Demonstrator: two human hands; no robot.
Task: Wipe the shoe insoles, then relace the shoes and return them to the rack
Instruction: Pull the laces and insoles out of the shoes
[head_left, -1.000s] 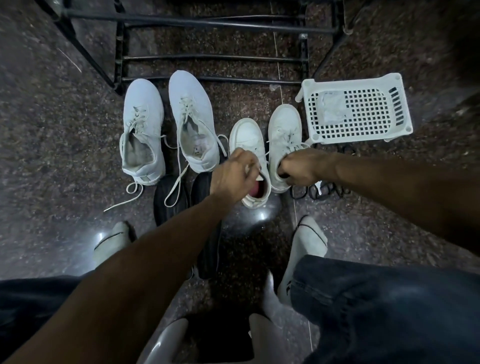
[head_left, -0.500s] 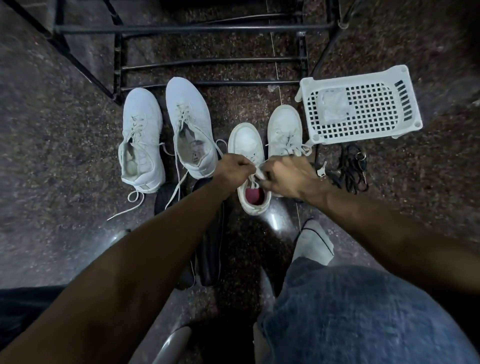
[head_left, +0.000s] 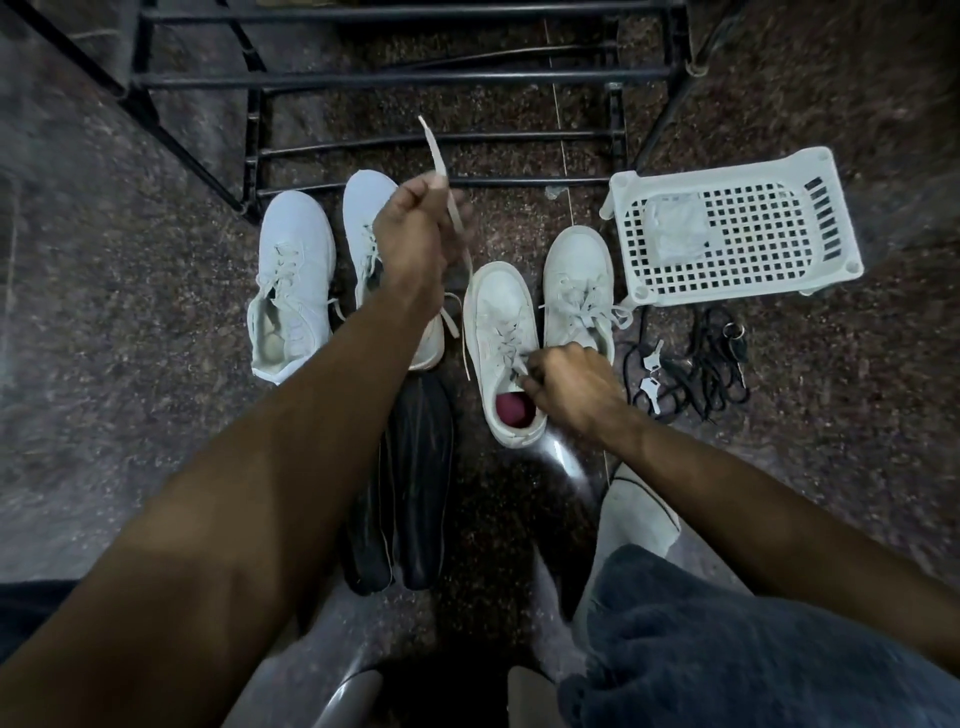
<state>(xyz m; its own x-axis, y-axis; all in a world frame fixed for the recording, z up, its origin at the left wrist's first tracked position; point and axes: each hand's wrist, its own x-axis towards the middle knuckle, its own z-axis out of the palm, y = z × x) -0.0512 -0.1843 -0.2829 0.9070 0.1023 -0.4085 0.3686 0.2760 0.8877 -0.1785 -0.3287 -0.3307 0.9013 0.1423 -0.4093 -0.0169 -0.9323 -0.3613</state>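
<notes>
Forearm and fist are covering most of the second large sneaker (head_left: 363, 208), so its laces are hard to read. The left hand (head_left: 415, 234) is keeping a clenched grip on a flat pale lace (head_left: 441, 171), which is running up from the small white shoe (head_left: 506, 332) on the speckled stone floor (head_left: 104, 338). The right hand (head_left: 569, 384) is pinching that shoe's lacing at its opening, hiding the tongue; a red lining is showing at the heel. Its laced partner (head_left: 576, 280) is sitting just beside it. Two dark insoles (head_left: 410, 478) are lying near, before the black barred rack (head_left: 415, 78). A perforated white plastic basket (head_left: 737, 280) is standing to the right.
</notes>
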